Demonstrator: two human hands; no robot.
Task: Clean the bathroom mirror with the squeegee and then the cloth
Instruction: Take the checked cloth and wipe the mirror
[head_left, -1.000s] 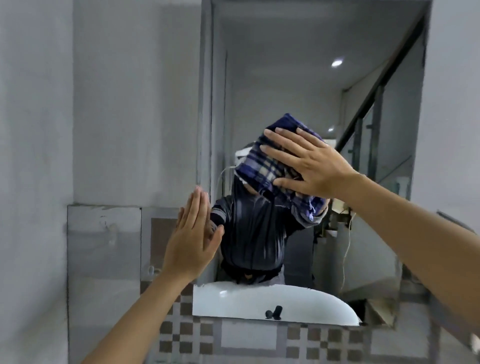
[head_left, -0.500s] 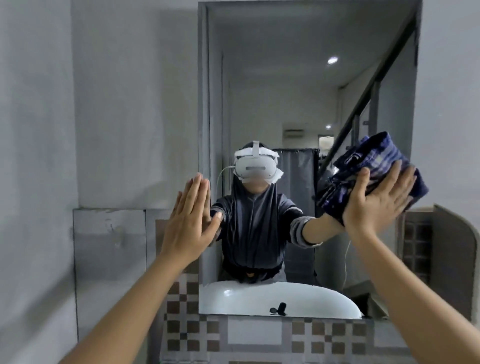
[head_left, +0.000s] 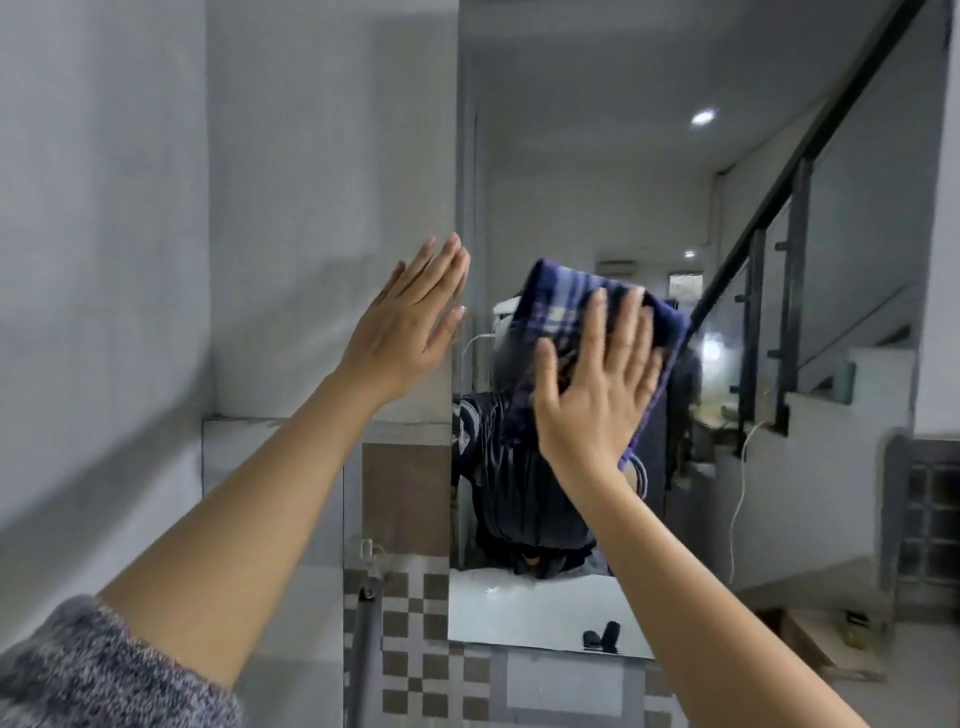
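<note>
The bathroom mirror (head_left: 582, 197) hangs on the wall ahead, its left edge running down the middle of the view. A blue plaid cloth (head_left: 566, 312) lies flat against the glass at the mirror's left-centre. My right hand (head_left: 592, 384) presses on the cloth with its fingers spread and pointing up. My left hand (head_left: 410, 322) is flat and open against the wall at the mirror's left edge, holding nothing. The squeegee is not in view. The cloth and my hand hide the head of my reflection.
A grey wall (head_left: 285, 182) fills the left side. Brown and grey checked tiles (head_left: 410, 644) run below the mirror. A grey pipe (head_left: 363, 644) stands at the lower left. The reflection shows a white basin (head_left: 524, 608), a black stair rail (head_left: 779, 171) and a ceiling light.
My right hand has swept the cloth from the mirror's right side back to its left-centre. The view has shifted, and my left hand stays flat at the mirror's left edge.
</note>
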